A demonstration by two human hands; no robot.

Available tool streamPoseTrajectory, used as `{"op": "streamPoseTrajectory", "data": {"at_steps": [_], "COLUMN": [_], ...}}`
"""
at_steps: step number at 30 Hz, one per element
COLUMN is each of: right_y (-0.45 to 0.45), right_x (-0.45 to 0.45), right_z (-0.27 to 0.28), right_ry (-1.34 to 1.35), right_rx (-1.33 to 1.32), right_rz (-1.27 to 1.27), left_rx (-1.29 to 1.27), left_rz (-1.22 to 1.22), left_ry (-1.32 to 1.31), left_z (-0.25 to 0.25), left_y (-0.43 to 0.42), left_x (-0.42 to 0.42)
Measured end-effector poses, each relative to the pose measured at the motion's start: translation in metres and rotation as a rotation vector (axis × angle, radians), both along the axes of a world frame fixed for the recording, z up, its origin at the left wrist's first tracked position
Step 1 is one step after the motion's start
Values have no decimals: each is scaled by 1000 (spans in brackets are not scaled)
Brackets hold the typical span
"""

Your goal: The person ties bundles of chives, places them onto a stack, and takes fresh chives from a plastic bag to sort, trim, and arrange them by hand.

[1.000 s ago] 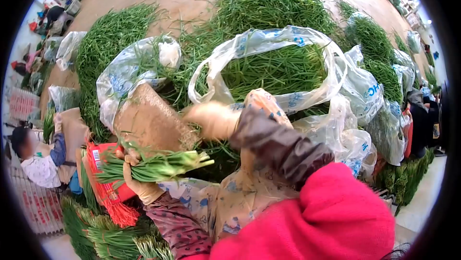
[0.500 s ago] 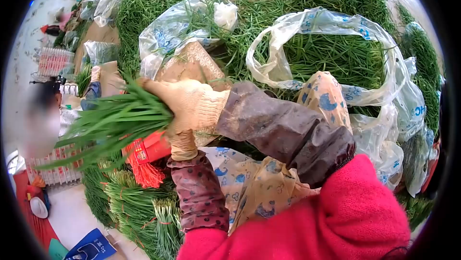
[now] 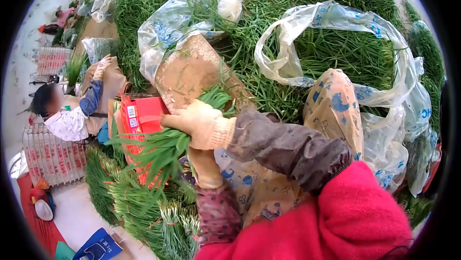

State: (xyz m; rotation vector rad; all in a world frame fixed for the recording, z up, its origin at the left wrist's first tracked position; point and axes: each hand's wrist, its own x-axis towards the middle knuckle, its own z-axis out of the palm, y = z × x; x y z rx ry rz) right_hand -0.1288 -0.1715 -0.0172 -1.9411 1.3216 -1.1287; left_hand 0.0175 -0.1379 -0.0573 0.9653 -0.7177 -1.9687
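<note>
I saw the bunch of greens (image 3: 161,149) just in front of the worker's red sweater (image 3: 307,217), beside the red box (image 3: 136,111) and near the low end of the tan board (image 3: 185,75). Its blades were long, flat and narrow, bright green with paler glints — loose and uneven, fanning down to the left, the tips a little blurred. More green showed above the knuckles, though I couldn't tell whether it belonged to the same bunch. The right hand (image 3: 199,123), in a cream glove, had its fingers closed firmly round the blades. The left hand (image 3: 204,164) was beneath it, mostly hidden — I couldn't tell how its fingers stood. Below lay banded bundles (image 3: 170,214), far neater.
</note>
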Motion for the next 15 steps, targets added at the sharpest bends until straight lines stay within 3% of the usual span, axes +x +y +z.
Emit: {"op": "streamPoseTrajectory", "data": {"at_steps": [4, 8, 10, 14, 15], "right_y": [34, 91, 118, 154, 158], "right_x": [-10, -5, -3, -9, -14], "right_z": [-12, -31, -36, -33, -29], "right_ry": [-27, -43, 107, 141, 134], "right_rx": [-78, -281, -291, -287, -281], "right_rz": [230, 224, 299, 168, 281], "left_rx": [295, 572, 702, 837, 845], "left_rz": [-84, -173, -192, -201, -211], "left_ry": [155, 356, 442, 532, 538], "left_z": [-4, 5, 11, 9, -1], "left_y": [44, 64, 66, 68, 69], "left_x": [20, 6, -6, -19, -16]}}
